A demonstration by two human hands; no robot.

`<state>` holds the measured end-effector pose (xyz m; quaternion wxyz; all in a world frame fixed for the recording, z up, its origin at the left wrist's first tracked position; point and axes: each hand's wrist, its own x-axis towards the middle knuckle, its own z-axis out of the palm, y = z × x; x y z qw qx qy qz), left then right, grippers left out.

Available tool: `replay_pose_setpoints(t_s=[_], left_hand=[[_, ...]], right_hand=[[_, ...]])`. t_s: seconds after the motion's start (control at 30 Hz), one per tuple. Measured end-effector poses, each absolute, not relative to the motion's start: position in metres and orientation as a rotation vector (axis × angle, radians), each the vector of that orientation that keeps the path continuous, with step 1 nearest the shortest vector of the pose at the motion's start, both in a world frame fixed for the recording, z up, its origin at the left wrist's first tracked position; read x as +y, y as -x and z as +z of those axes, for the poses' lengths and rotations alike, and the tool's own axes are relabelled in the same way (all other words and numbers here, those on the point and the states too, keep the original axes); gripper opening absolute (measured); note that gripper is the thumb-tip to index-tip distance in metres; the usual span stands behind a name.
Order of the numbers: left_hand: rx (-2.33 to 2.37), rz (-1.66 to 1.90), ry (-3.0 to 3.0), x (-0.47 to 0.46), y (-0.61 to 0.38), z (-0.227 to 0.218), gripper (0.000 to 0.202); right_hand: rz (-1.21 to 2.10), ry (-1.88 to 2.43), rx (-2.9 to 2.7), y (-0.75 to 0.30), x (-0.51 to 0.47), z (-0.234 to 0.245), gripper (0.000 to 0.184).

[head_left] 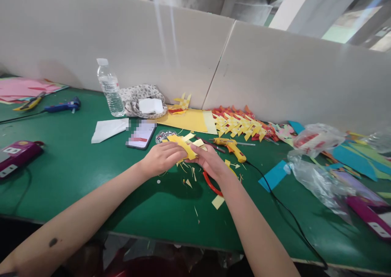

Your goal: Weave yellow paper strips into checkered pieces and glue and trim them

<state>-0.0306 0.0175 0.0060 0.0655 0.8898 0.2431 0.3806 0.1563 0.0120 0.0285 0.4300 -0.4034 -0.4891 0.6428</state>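
Near the middle of the green felt-covered table (76,179), just above its surface, we hold a folded piece of yellow paper strips (187,147) between both hands. Our left hand (161,158) curls over its left end, fingers closed on the paper. Our right hand (209,159) pinches it from the right, thumb on top.

We judge the work on this piece to be partway through. Its strips cross each other, but several ends stick out loose and uneven, and no red or orange part shows on it.

Far and to the right, against the white partition, lies a long row of yellow and orange-red woven paper figures (241,124) that look complete. One more woven yellow figure (181,104) stands at the far edge of a flat yellow paper sheet (186,120).

Small yellow paper offcuts (218,201) are scattered under and near our hands, so cutting has been done. Red-handled scissors (210,184) lie partly hidden beneath our right wrist. A yellow glue gun (230,145) rests just right of the piece, its black cord trailing towards the near edge.

The piece itself is bright yellow, thin and flat, creased where the strips overlap, with pointed ends fanning upward.
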Motion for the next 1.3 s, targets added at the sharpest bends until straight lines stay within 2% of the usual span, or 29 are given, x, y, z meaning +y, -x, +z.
replay_pose_setpoints(t_s=[0.23, 0.43, 0.63, 0.77, 0.87, 1.03, 1.3], left_hand=[[0.823, 1.143, -2.733, 0.019, 0.031, 0.007, 0.019], [0.753, 1.148, -2.768, 0.019, 0.027, 0.003, 0.032], [0.596, 1.408, -2.688, 0.012, 0.025, 0.007, 0.043], [0.935, 1.665, -2.154, 0.014, 0.020, 0.008, 0.046], [1.048, 1.485, -1.654, 0.021, 0.014, 0.006, 0.042], [0.803, 1.000, -1.273, 0.026, 0.009, 0.002, 0.043], [0.926, 1.005, -1.140, 0.023, 0.007, -0.007, 0.045]], right_hand=[[1.650, 0.875, -1.352, -0.159, 0.009, 0.034, 0.049], [1.518, 0.981, -1.228, -0.156, 0.014, 0.025, 0.025], [1.508, 0.985, -0.981, -0.158, 0.021, 0.021, 0.030], [1.393, 0.984, -0.864, -0.158, 0.024, 0.022, 0.031], [1.330, 0.998, -0.872, -0.158, 0.024, 0.020, 0.031], [1.363, 1.049, -1.007, -0.154, 0.024, 0.012, 0.037], [1.009, 1.235, -1.476, -0.150, 0.023, 0.000, 0.033]])
